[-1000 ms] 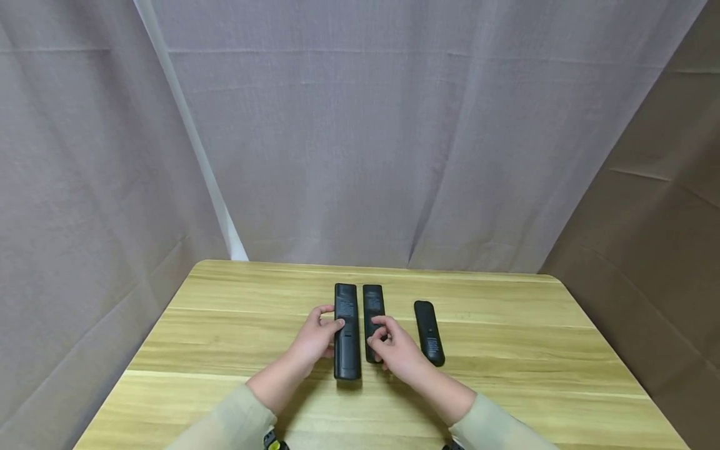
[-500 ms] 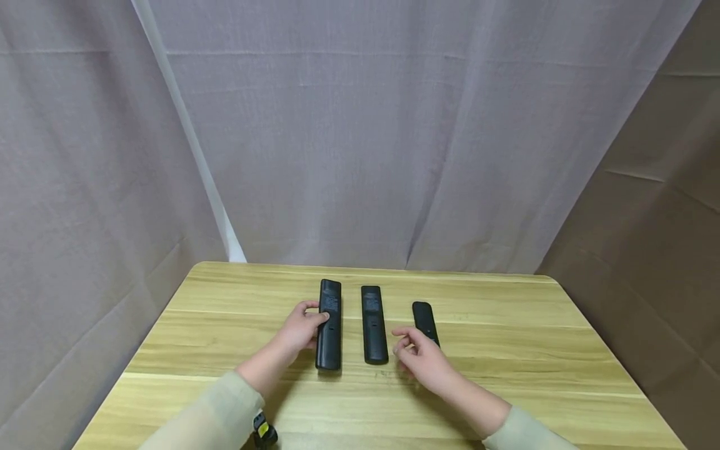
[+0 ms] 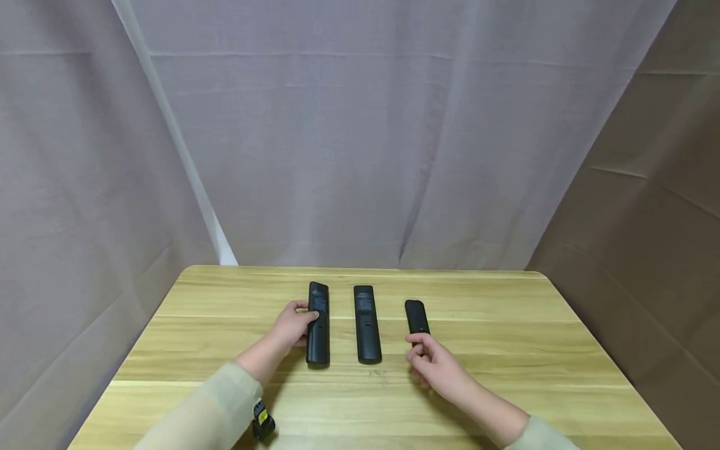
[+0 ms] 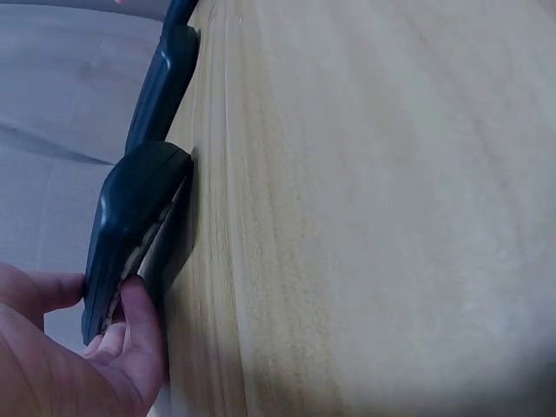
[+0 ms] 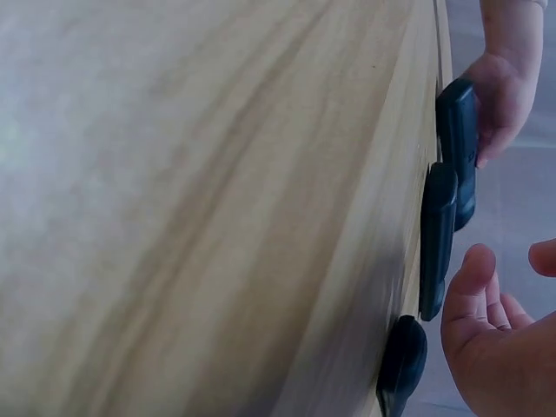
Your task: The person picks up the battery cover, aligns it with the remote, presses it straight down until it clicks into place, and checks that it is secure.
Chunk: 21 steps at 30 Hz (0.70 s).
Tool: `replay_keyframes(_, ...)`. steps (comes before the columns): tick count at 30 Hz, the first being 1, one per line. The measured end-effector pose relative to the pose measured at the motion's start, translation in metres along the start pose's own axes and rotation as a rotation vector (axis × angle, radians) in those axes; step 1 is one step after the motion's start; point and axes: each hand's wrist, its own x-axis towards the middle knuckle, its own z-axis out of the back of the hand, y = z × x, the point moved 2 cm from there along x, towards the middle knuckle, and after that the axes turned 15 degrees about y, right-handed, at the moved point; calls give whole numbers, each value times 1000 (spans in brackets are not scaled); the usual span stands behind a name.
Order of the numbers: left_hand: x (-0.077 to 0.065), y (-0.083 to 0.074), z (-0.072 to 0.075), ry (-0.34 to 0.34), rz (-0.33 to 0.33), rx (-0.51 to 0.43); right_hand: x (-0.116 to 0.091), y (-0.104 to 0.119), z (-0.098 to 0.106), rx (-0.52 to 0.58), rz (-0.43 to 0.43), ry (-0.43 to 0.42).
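Note:
Held between the thumb and fingers of my left hand (image 3: 291, 326) is a long black remote control (image 3: 319, 340), its back with the label and battery cover facing up. In the left wrist view this remote (image 4: 126, 213) is tilted, one end close to the tabletop, buttons on its underside. A second black remote (image 3: 368, 337) lies back up in the middle. The smallest, a rounded black remote (image 3: 416, 315), lies at the right, its near part hidden behind my right hand (image 3: 441, 370). In the right wrist view the right hand (image 5: 504, 352) has loosely bent fingers, apart from the small remote (image 5: 403, 360).
The wooden table (image 3: 534, 362) has rounded far corners. A grey-lilac curtain (image 3: 315, 156) hangs right behind it, with darker brown cloth (image 3: 647, 250) on the right. A black wrist camera (image 3: 262, 422) with a yellow spot sits below the left sleeve.
My left hand has moved left with the long remote, away from the middle one. My right hand has shifted right, from over the middle remote to the small one's near end.

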Motion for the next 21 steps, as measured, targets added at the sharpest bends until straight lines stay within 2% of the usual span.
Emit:
replay_keyframes(5, 2, 0, 8, -16, 30, 2, 0, 1, -1, 18, -6, 8)
replay_keyframes(11, 3, -3, 14, 20, 77, 47, -1, 2, -1, 38, -37, 3)
replay_keyframes(21, 2, -7, 19, 83, 113, 86, -5, 0, 2, 32, -46, 4)
